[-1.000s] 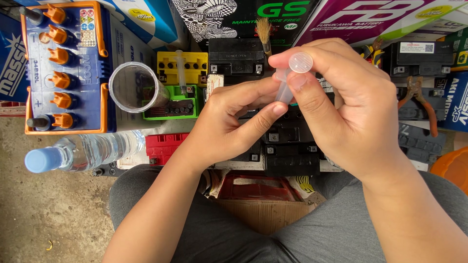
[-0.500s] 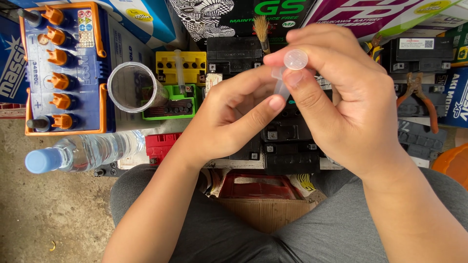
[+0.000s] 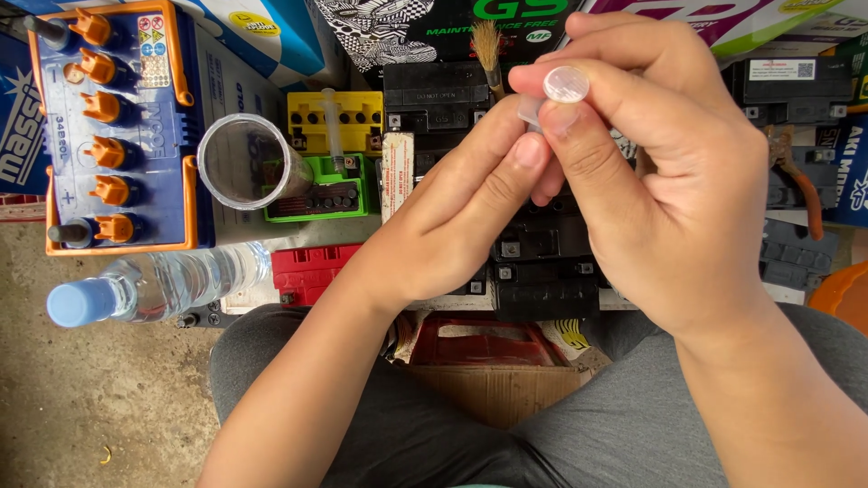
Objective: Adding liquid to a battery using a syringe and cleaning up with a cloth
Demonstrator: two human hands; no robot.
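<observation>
Battery-strewn floor | small clear plastic tube, round-capped | both hands pinching

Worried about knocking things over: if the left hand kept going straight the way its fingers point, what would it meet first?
Probably the small clear tube pinched in the right hand; the left hand fingertips already reach it.

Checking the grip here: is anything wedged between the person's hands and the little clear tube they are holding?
Nothing visible. The right hand pinches the small clear tube directly, and the left hand touches it from below with bare fingertips.
</observation>
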